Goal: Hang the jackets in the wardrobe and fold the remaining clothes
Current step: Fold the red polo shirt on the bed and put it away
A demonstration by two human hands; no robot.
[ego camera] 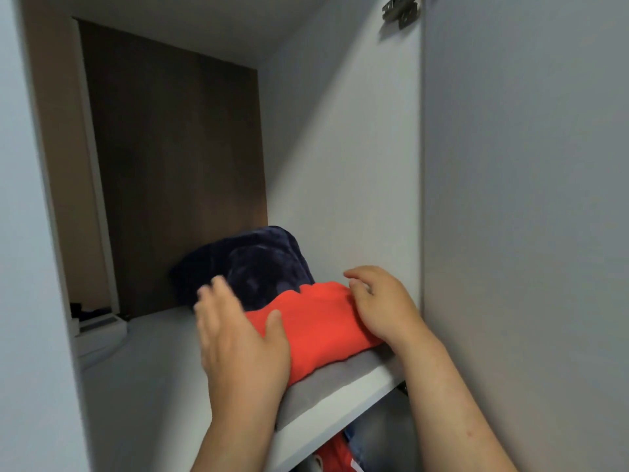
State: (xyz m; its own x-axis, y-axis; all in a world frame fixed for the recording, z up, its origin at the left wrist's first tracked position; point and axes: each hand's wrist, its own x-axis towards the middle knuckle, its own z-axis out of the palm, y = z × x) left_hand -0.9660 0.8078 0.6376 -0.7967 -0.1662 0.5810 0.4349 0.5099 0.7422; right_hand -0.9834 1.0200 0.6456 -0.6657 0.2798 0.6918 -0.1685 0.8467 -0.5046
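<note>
I was settling the folded bright red knit garment (316, 321) onto the white wardrobe shelf (153, 369), which I take as my landmark. The red piece lay toward the shelf's right end, near its front edge, on top of a flat folded grey cloth (326, 386) whose edge showed beneath it. Behind the red piece, deeper on the shelf, sat a bulky dark navy plush bundle (252, 264), touching the red one's rear edge.

To do this step well, I judged the thing was to press the stack flat and square it up, nudging it back from the shelf's lip so nothing slid off, and keeping the folds from opening as I let go.

My left hand (238, 338) was spread open, fingers straight and blurred, palm against the red garment's left side, thumb lying on top of it; it gripped nothing. My right hand (381, 308) rested on the red garment's right side, close to the white wardrobe side wall (340, 165), fingers loosely bent and pressing down rather than pinching; I could not tell whether the fingertips caught any fabric.

Below the shelf, a bit of red and blue clothing (340, 454) showed.
</note>
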